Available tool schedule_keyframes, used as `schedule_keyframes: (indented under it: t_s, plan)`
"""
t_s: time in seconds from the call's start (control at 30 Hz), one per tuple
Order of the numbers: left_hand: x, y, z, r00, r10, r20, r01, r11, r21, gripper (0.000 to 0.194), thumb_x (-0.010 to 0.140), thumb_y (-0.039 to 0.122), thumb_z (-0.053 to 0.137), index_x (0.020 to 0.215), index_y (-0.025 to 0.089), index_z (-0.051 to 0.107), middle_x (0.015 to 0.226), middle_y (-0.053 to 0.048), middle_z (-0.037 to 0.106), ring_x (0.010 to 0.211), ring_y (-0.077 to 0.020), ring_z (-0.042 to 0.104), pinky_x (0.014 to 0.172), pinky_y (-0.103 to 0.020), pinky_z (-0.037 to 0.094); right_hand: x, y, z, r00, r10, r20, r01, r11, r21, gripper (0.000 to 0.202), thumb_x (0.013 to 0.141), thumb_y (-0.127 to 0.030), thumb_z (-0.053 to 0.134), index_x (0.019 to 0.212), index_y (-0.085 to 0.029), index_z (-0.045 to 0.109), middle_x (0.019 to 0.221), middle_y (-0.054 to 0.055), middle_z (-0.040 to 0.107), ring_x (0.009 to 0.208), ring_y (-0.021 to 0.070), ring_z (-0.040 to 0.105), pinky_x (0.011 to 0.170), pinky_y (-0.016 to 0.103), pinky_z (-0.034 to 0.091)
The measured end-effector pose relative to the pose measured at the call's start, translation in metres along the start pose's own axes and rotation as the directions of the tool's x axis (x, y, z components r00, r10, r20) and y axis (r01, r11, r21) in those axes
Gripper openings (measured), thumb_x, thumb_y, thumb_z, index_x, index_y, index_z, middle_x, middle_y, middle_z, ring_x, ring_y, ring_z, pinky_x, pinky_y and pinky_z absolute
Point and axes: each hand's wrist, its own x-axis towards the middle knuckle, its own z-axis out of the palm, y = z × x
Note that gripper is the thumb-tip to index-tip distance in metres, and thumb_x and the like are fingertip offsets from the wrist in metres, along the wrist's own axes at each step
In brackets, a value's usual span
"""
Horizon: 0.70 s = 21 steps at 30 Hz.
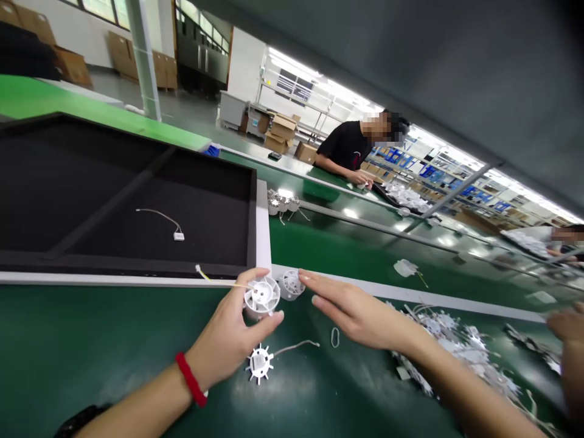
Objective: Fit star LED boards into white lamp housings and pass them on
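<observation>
My left hand, with a red band at the wrist, grips a round white plastic fan housing by its sides. A thin cable with a small white connector trails left from it. Just behind stands a second white housing. The fingertips of my right hand reach its right edge, fingers stretched out; whether they touch it I cannot tell. Below my hands lies a white spoked part with a square centre and a cable. A small oval ring rests on the green table right of it.
A black tray on the left holds a small wired part. Piles of white spoked parts lie at right. More housings stand behind the tray. Co-workers sit beyond the belt; another person's hand shows at the right edge.
</observation>
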Motion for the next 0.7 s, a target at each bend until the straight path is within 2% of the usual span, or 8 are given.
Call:
schedule_keyframes:
  t_s: [0.07,0.1,0.2,0.23,0.3,0.4,0.5,0.7]
  plan:
    - [0.0,0.001,0.0,1.0,0.022,-0.014,-0.021,1.0,0.017,0.051,0.089,0.038,0.065,0.133,0.027,0.043,0.106,-0.005,0.068,0.087,-0.0237,0.067,0.081,-0.041,0.054,-0.011,-0.011,0.004,0.998,-0.016,-0.053,0.012,0.998,-0.068,0.04,0.102,-0.033,0.051,0.139,-0.019,0.06,0.145,0.012,0.059,0.13,0.0276,0.061,0.104,0.047,0.055]
    - [0.0,0.002,0.0,0.999,0.039,-0.012,-0.039,0.999,0.035,0.049,0.09,0.035,0.065,0.133,0.027,0.044,0.108,-0.005,0.067,0.089,-0.0238,0.068,0.082,-0.041,0.055,-0.016,-0.017,0.006,0.993,-0.01,-0.118,-0.002,0.995,-0.095,0.036,0.102,-0.032,0.051,0.133,-0.02,0.064,0.143,0.013,0.06,0.128,0.0284,0.062,0.102,0.048,0.056]
    - [-0.002,0.002,0.0,0.98,0.195,0.041,-0.198,0.97,0.139,0.042,0.091,0.024,0.063,0.13,0.027,0.047,0.122,-0.007,0.062,0.106,-0.025,0.065,0.091,-0.042,0.054,-0.027,-0.038,0.02,0.921,0.015,-0.39,-0.042,0.997,-0.061,0.021,0.1,-0.024,0.053,0.113,-0.021,0.068,0.124,0.013,0.07,0.115,0.0252,0.067,0.093,0.042,0.059]
    - [-0.004,0.001,0.0,0.957,0.282,0.068,-0.289,0.94,0.179,0.042,0.092,0.02,0.062,0.13,0.027,0.047,0.127,-0.007,0.06,0.114,-0.0251,0.062,0.097,-0.042,0.052,-0.029,-0.046,0.027,0.89,0.02,-0.456,-0.03,0.999,-0.016,0.017,0.098,-0.023,0.055,0.111,-0.021,0.066,0.113,0.01,0.072,0.106,0.0224,0.069,0.087,0.038,0.06]
    - [-0.007,-0.001,0.002,0.882,0.458,0.113,-0.472,0.849,0.239,0.045,0.093,0.014,0.061,0.134,0.025,0.045,0.133,-0.008,0.055,0.127,-0.0238,0.054,0.108,-0.039,0.046,-0.03,-0.06,0.041,0.846,0.028,-0.533,0.003,0.998,0.056,0.018,0.095,-0.025,0.06,0.113,-0.021,0.06,0.097,0.005,0.072,0.089,0.0184,0.07,0.075,0.031,0.06]
    - [-0.014,-0.001,0.005,0.776,0.613,0.148,-0.627,0.724,0.287,0.052,0.095,0.007,0.055,0.142,0.019,0.039,0.137,-0.01,0.05,0.132,-0.0202,0.046,0.115,-0.033,0.038,-0.027,-0.075,0.061,0.813,0.021,-0.581,0.013,0.998,0.054,0.032,0.093,-0.032,0.066,0.12,-0.021,0.053,0.094,0.004,0.07,0.081,0.0192,0.068,0.068,0.032,0.059]
    - [-0.022,0.004,0.01,0.712,0.681,0.172,-0.698,0.659,0.279,0.059,0.092,0.002,0.049,0.148,0.015,0.034,0.14,-0.012,0.044,0.136,-0.0199,0.04,0.119,-0.032,0.033,-0.024,-0.081,0.072,0.799,0.03,-0.601,0.03,0.995,0.091,0.042,0.09,-0.035,0.071,0.124,-0.021,0.051,0.105,0.008,0.068,0.092,0.0211,0.068,0.074,0.033,0.059]
    - [-0.03,0.014,0.009,0.7,0.665,0.261,-0.713,0.672,0.2,0.081,0.086,-0.009,0.044,0.158,0.015,0.016,0.154,-0.013,0.033,0.148,-0.0189,0.028,0.126,-0.031,0.025,-0.028,-0.075,0.071,0.774,0.031,-0.632,0.138,0.966,0.217,0.044,0.09,-0.024,0.071,0.129,-0.022,0.05,0.12,0.011,0.063,0.113,0.0204,0.064,0.095,0.032,0.056]
